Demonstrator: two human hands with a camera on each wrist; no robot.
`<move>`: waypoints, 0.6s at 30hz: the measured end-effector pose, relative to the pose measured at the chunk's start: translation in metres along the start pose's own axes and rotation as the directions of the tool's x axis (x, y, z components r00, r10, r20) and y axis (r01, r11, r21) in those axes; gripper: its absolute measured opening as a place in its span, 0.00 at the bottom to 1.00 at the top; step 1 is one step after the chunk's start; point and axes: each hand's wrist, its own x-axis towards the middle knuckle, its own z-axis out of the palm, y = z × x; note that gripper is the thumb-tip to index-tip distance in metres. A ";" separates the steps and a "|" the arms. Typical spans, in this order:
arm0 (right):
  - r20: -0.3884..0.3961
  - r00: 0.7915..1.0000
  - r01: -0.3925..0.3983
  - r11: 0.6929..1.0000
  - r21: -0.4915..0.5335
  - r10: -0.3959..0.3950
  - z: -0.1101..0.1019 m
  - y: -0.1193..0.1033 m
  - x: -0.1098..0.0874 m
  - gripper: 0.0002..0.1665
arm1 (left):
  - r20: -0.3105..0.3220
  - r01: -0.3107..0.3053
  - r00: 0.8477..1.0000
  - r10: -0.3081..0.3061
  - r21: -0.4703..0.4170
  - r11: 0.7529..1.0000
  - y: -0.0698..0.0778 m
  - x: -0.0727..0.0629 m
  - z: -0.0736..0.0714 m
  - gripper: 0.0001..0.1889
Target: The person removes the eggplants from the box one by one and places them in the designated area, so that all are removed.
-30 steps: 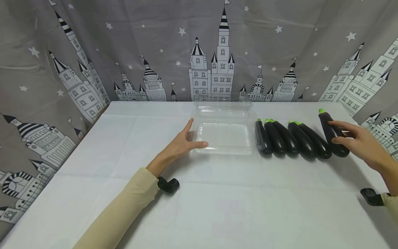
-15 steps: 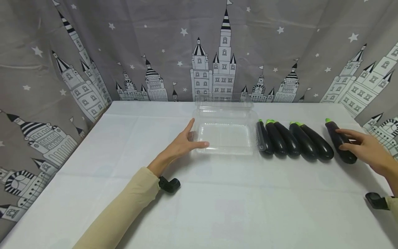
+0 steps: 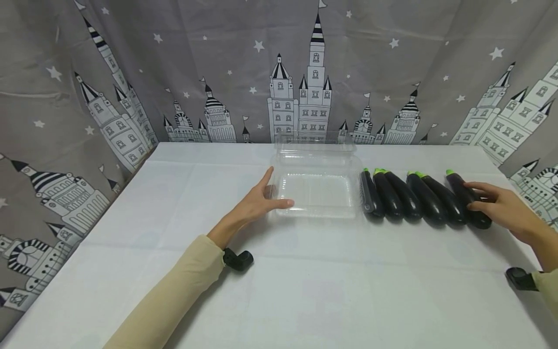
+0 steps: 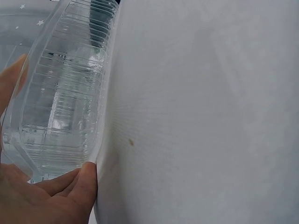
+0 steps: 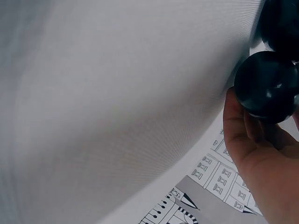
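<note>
In the head view, a clear plastic clamshell container (image 3: pixel 316 212) stands in the middle of the table with its lid raised behind it. My left hand (image 3: pixel 253 201) holds its near left corner, thumb on the front side and fingers along the left side. The left wrist view shows fingertips (image 4: pixel 86 175) at the ribbed wall of the container (image 4: pixel 65 102). My right hand (image 3: pixel 501 206) grips a dark eggplant (image 3: pixel 466 194) with a green stem end, at the right end of a row. The right wrist view shows the rounded end of that eggplant (image 5: pixel 264 86) against the fingers.
Several more eggplants (image 3: pixel 427 198) lie side by side between the container and my right hand. The leftmost eggplant (image 3: pixel 370 194) is close by the container's right side. A white cloth covers the table (image 3: pixel 348 281). A grey castle-print curtain (image 3: pixel 226 39) hangs behind.
My right hand first moved the end eggplant right and nearer, away from the row. It has since slid it back left against its neighbour. The left hand has stayed at the container.
</note>
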 end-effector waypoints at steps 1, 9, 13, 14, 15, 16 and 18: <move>-0.002 1.000 0.004 1.000 -0.003 -0.004 0.000 0.000 0.000 0.35 | 0.000 0.001 1.000 -0.001 -0.001 1.000 0.000 0.000 0.000 0.61; -0.012 0.999 0.043 0.999 -0.010 -0.043 0.001 0.002 -0.002 0.32 | -0.009 0.006 1.000 -0.006 0.002 1.000 0.000 0.000 0.000 0.62; -0.009 0.999 0.043 0.999 -0.001 -0.043 0.000 0.005 -0.003 0.34 | -0.010 0.007 1.000 -0.007 0.006 1.000 0.001 0.000 0.000 0.61; -0.008 0.999 0.041 0.999 -0.001 -0.041 0.000 0.006 -0.003 0.34 | -0.010 0.007 1.000 -0.006 0.007 1.000 0.001 0.000 0.000 0.61; -0.009 0.999 0.039 0.999 -0.004 -0.039 0.000 0.006 -0.003 0.33 | -0.010 0.006 1.000 -0.006 0.007 1.000 0.001 0.000 0.000 0.61; -0.006 0.999 0.034 0.999 0.002 -0.034 0.000 0.006 -0.003 0.33 | -0.010 0.005 1.000 -0.005 0.009 1.000 0.001 0.000 0.000 0.61; -0.002 1.000 0.017 1.000 0.013 -0.017 0.001 0.006 -0.002 0.33 | -0.011 0.007 1.000 -0.007 0.004 1.000 0.002 -0.001 0.001 0.61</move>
